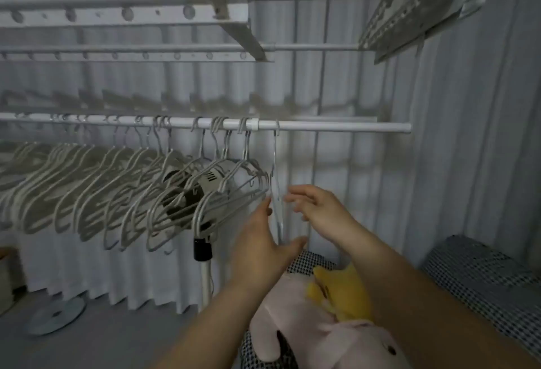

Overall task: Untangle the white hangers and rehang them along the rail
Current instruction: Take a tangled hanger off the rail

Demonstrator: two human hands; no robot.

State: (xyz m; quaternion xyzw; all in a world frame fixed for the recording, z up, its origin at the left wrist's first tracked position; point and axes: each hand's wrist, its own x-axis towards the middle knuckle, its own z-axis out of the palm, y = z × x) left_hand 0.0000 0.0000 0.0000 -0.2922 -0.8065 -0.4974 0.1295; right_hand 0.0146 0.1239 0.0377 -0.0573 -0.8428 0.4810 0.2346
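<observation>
Your left hand [260, 240] and right hand [317, 207] are apart, fingers loose, either side of the lone hanger [276, 163] near the right end of the rail [351, 127]. Contact unclear. Other hangers [117, 190] crowd leftward.

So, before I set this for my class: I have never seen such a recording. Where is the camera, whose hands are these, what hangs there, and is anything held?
This is no machine: a person wears one wide-angle camera on the head, so you look forward and down at their own two bare hands. A long white metal rail carries a crowded row of white wire clothes hangers; one further white hanger hangs alone, edge-on, near the rail's free end. The left hand and right hand reach up on either side of that lone hanger, fingers loose, neither plainly gripping it. A white standing fan stands behind the row; a pink plush toy lies below.
</observation>
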